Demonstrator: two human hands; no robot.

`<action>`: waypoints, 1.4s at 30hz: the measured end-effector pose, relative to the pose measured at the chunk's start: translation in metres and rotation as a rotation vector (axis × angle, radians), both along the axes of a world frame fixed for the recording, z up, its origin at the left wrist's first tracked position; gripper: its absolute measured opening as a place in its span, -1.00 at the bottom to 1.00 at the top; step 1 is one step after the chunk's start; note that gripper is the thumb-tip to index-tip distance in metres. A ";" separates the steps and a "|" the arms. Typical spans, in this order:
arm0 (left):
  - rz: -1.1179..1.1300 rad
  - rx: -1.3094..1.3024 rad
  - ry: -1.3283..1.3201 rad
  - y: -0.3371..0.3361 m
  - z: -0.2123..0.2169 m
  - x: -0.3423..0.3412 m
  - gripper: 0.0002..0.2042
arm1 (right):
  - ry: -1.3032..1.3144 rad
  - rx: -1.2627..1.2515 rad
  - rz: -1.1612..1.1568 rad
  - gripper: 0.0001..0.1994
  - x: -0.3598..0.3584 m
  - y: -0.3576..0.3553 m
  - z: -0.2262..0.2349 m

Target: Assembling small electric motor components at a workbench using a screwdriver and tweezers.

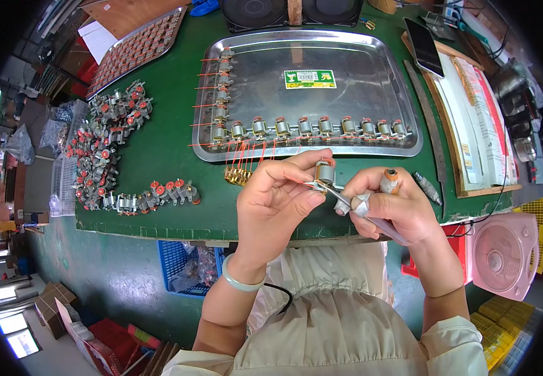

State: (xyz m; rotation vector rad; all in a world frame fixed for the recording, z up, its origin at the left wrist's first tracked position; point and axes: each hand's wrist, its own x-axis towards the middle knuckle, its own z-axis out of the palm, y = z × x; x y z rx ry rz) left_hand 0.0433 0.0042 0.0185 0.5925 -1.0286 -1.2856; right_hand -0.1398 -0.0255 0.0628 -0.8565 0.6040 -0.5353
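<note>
Two hands meet over a green table [158, 125]: the left hand [278, 194] pinches a small motor [325, 170], the right hand [394, 207] grips seemingly tweezers [337, 195], near a steel tray [347, 81].

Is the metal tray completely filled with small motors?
No: the metal tray holds small motors only along its left and near edges, and most of its shiny bottom is bare.

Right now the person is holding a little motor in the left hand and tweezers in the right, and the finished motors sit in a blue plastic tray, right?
Not quite. The tray is shiny silver metal, not blue plastic, as the head view shows. The rest fits: the left hand holds a little motor, the right hand holds tweezers, and motors sit lined up in the tray.
</note>
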 end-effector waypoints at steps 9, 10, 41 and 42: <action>0.077 -0.076 0.004 0.001 -0.005 0.017 -0.69 | 0.535 -1.066 -0.074 -0.84 -0.003 -0.001 -0.007; 0.094 -0.065 -0.007 0.002 -0.005 0.019 -0.68 | 0.727 -1.360 -0.085 -0.83 -0.003 -0.003 -0.009; 0.544 -0.075 -1.650 0.035 0.035 0.129 -0.54 | 0.812 -1.770 0.072 -0.88 0.128 -0.118 -0.024; 0.496 -0.078 -1.666 0.034 0.033 0.133 -0.55 | 0.826 -1.767 0.100 -0.89 0.129 -0.118 -0.023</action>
